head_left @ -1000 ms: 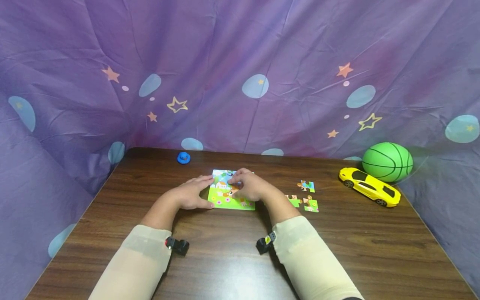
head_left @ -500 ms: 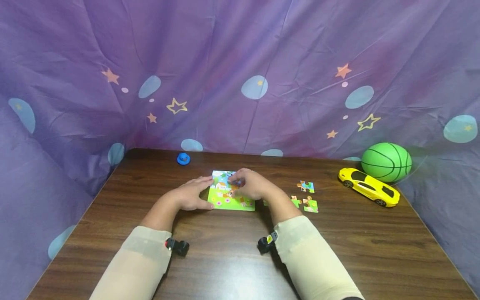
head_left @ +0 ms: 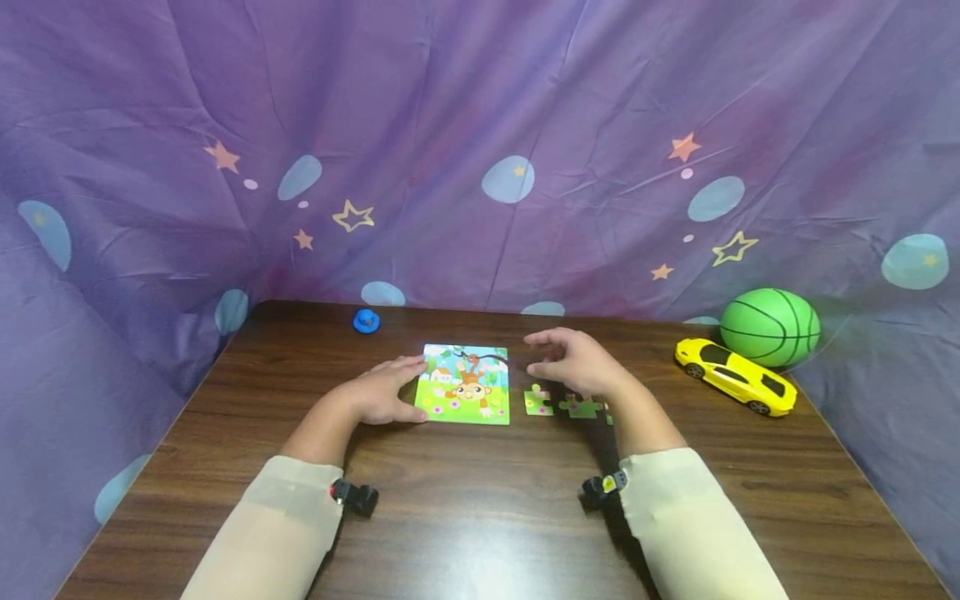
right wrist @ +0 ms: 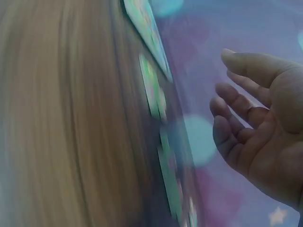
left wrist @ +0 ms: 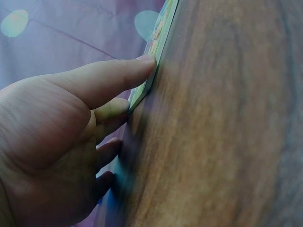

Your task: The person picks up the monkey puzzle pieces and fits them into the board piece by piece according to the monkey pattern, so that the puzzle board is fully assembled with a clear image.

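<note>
A square picture board [head_left: 462, 387] with a monkey hanging upside down lies flat on the table. My left hand [head_left: 384, 390] rests at its left side, fingers and thumb fairly straight; in the left wrist view the thumb [left wrist: 118, 78] touches the board's edge [left wrist: 163, 40]. My right hand [head_left: 577, 360] hovers just right of the board, fingers loosely bent and holding nothing. Under and beside it lie loose jigsaw pieces: a green one [head_left: 537, 402] nearest the board and another [head_left: 581, 408] further right. More of the pieces are hidden behind my right wrist.
On the right of the table sits a yellow toy car [head_left: 735, 377], with a green ball [head_left: 771, 327] behind it. A small blue hat-shaped toy [head_left: 366, 321] stands near the back left. A purple patterned cloth [head_left: 420, 150] hangs behind the table.
My right hand has lifted off the board and moved right, over the loose pieces, uncovering the whole monkey picture. My left hand has stayed at the board's left side.
</note>
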The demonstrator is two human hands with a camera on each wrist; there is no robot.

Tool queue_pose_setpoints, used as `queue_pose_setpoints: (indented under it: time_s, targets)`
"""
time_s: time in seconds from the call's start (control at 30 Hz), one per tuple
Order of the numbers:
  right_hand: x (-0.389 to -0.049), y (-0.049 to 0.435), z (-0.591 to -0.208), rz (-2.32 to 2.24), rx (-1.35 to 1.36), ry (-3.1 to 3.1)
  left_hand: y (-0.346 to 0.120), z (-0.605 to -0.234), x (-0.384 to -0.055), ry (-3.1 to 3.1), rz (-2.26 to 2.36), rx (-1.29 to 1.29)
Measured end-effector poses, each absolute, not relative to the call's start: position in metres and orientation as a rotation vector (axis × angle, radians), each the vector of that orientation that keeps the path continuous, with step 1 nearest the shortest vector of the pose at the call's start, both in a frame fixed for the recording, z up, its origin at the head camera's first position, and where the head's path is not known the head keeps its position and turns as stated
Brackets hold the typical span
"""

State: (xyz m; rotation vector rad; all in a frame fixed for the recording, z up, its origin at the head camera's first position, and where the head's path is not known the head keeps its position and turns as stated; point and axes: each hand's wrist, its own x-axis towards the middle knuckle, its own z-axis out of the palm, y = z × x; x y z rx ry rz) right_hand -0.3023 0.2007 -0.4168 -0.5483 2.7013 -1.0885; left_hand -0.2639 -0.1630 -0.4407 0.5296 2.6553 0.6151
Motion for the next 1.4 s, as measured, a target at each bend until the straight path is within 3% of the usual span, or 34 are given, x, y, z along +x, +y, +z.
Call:
queue_pose_setpoints:
  time_s: [0.23, 0.5, 1.4]
  targets:
    - [-0.300, 0.265, -0.421, -1.004, -0.360, 2.792, -0.164, -0.443, -0.266, 2.654, 0.614, 0.511]
    - [-0.297, 0.306, -0.433, -1.048, -0.291, 2.837, -0.164, -0.442, -0.266, 2.662, 0.610, 0.527]
    - [-0.305, 0.318, -0.446, -0.966, -0.127, 2.811, -0.163, -0.440, -0.265, 2.652, 0.608, 0.527]
